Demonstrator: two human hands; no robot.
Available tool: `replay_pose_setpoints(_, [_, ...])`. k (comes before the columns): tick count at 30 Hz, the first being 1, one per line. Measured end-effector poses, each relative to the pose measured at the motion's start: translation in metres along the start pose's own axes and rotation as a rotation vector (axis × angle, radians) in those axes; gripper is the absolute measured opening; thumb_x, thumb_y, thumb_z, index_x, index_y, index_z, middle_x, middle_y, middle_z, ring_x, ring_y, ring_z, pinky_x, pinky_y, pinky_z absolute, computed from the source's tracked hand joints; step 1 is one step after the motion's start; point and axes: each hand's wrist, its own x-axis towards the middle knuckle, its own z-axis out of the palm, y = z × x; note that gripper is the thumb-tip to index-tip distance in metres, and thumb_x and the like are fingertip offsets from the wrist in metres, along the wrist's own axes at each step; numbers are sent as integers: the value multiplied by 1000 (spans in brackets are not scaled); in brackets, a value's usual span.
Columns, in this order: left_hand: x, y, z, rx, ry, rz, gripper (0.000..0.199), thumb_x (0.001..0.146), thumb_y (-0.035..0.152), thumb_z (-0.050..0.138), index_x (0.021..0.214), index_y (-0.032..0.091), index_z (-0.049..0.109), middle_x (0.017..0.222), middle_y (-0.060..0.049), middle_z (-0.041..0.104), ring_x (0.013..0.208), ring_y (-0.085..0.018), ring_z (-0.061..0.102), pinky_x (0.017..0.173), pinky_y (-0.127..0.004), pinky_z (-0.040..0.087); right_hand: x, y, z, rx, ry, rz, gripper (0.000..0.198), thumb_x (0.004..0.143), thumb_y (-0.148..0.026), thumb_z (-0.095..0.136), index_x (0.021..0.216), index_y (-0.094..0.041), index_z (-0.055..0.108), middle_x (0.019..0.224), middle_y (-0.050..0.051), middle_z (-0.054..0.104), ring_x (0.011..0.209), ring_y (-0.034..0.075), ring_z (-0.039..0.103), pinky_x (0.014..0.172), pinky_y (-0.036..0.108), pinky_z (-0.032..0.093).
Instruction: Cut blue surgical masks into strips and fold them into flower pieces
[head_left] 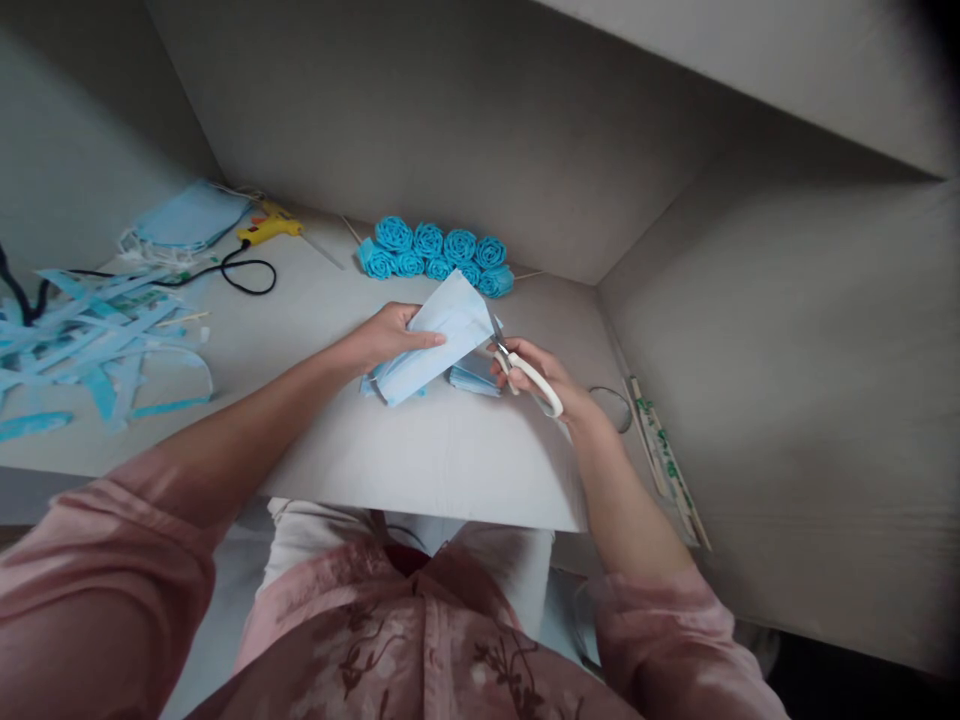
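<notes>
My left hand (391,337) is closed on a light blue face mask (442,335), thumb on top, holding it tilted above the table. In my right hand (551,372) is a pair of scissors (534,382) with white handles. Their blades meet the mask's right edge; whether they are parted there is hard to see. Beneath the mask, a small stack of folded light blue pieces (474,376) lies on the table, partly covered. More blue scraps peek out under the mask's lower left.
Rows of blue rolled roses (427,240) sit at the back wall. A yellow glue gun (270,224) with a black cord and a pile of masks (187,215) are back left. Blue strips (97,340) cover the left side. Wooden sticks (664,450) lie right, by a wire ring (628,412).
</notes>
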Motion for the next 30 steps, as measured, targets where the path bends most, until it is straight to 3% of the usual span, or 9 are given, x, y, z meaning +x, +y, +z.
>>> replay_pose_setpoints(30, [-3,0,1,-21,-7,-9,47,62,51,81,88,13,69,77,-4,71,65,-17,63,54,-25,48,1,4,-1,18,97,4,56,65,-52,80,105,-16,68,64,-2,62,44,6,47,38,22,34])
